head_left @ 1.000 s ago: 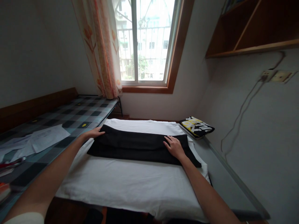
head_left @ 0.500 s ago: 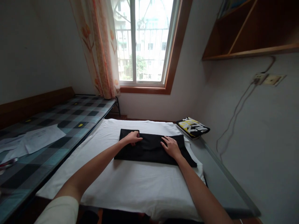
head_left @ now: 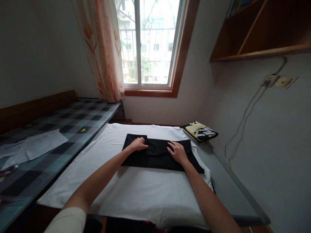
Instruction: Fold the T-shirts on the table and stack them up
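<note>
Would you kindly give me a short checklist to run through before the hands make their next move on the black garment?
1. Left hand on the black garment: ok, fingers curled on the folded-over left flap.
2. Right hand pressing flat on the garment's right part: ok.
3. Flap's far edge level with the rest: not ok, it sticks out farther.
4. Garment's near right corner on the white sheet: cannot tell, it lies at the sheet's edge.
5. Yellow-and-black packet apart from the garment: ok.
</note>
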The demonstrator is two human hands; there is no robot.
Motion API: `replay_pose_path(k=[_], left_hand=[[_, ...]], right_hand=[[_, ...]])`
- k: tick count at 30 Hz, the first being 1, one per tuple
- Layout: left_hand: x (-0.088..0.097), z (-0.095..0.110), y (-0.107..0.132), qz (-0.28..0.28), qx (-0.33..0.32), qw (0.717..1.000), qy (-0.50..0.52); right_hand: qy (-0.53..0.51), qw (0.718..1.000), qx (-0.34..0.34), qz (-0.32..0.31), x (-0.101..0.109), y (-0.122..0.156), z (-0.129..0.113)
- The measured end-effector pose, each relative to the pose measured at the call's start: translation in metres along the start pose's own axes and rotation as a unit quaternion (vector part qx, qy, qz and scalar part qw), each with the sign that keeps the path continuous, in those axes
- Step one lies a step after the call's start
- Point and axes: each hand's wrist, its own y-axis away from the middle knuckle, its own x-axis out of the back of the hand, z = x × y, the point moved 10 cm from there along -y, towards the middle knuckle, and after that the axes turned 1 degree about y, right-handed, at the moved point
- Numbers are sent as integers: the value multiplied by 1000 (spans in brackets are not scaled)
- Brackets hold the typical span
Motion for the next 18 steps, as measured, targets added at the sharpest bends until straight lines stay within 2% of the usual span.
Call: replay_pose_path(k=[2, 4, 7, 9, 11, 12, 15, 18], left_hand=[[-4, 6, 5, -36, -36, 998, 28], [3, 11, 13, -26, -89, 995, 41], [35, 5, 27, 79, -162, 983, 40], [58, -12, 33, 159, -173, 971, 48], [72, -39, 30, 206, -144, 965, 79], [75, -55, 25, 212, -115, 964, 108], [74, -94, 3, 187, -34, 962, 197], [71, -111, -14, 141, -9, 963, 230]], right_hand=[[5, 1000, 1, 2, 1, 0, 0], [14, 1000, 4, 12, 4, 1, -2], [21, 999, 26, 40, 15, 3, -14], [10, 996, 65, 59, 23, 4, -35], [-18, 990, 121, 65, 27, 4, -68], [-36, 986, 154, 61, 28, 4, -87], [-91, 967, 238, 33, 23, 7, -143], [-129, 954, 270, 24, 22, 10, -178]])
